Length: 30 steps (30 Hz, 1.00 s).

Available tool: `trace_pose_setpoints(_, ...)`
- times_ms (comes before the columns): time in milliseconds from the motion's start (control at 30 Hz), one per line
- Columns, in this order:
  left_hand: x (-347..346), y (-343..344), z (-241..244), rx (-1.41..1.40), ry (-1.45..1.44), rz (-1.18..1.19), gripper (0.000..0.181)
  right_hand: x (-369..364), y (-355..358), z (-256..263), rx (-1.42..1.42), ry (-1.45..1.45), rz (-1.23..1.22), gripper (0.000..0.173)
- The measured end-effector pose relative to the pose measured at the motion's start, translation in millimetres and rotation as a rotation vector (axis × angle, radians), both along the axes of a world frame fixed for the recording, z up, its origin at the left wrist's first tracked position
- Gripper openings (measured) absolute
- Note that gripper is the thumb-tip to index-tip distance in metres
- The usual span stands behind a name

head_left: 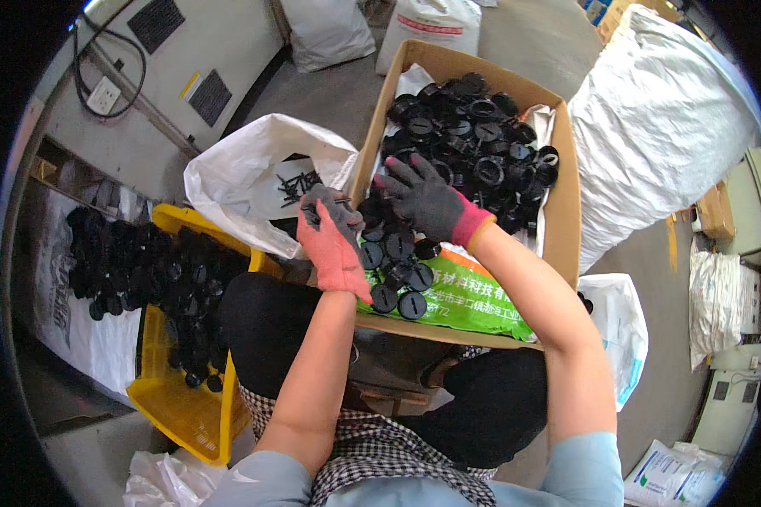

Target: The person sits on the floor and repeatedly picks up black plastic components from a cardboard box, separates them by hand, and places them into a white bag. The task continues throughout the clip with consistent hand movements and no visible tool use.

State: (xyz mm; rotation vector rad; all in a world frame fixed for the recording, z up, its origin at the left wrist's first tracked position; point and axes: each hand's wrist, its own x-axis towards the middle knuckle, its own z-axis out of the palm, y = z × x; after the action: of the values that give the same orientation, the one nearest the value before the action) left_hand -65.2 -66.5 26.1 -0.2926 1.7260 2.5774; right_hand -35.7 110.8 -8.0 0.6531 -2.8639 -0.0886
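Note:
Both my hands wear pink work gloves with grey coating. My left hand (331, 231) is closed around a small black plastic part beside the open white woven sack (228, 174), in which thin black sprue pieces (298, 188) lie. My right hand (428, 199), palm down with fingers spread, rests on the pile of round black plastic caps (488, 133) in the cardboard box (567, 209); whether it grips any is not visible. Several caps (396, 272) lie nearer me on a green printed bag (475, 298) inside the box.
A yellow plastic crate (184, 437) heaped with black parts (190, 285) stands at left. A large white sack (659, 127) is at the box's right, a smaller white bag (618, 329) below it. More white sacks (428, 28) stand beyond the box.

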Motion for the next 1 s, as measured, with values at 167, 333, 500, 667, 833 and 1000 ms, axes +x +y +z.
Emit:
trace_pose_setpoints(167,-38.1,-40.3,-31.2,-0.305,0.109,-0.072,0.018,-33.4,1.3,-33.6,-0.192,-0.294,-0.178,0.028)
trace_pose_setpoints(333,-20.7,-33.1,-20.8,-0.612,0.415,-0.228,0.026,57.3,48.5,6.8,-0.787,-0.422,-0.791,0.041)
trace_pose_setpoints(500,38.5,10.7,-15.2,-0.911,0.870,-0.633,0.044,124.7,28.8,49.5,-1.189,-0.510,-0.872,0.047)
trace_pose_setpoints(667,66.8,42.9,4.4,-1.037,0.828,-0.809,0.037,156.8,-15.2,50.1,-0.667,-0.230,-0.709,0.043)
trace_pose_setpoints(833,54.0,47.3,-87.8,-0.158,0.125,-0.861,0.027,168.4,-21.8,48.2,-0.885,0.061,-0.543,0.048)
trace_pose_setpoints(1000,33.6,36.2,-82.0,0.665,-0.680,-1.025,0.021,170.3,-4.3,40.1,-1.005,0.100,-0.511,0.049)
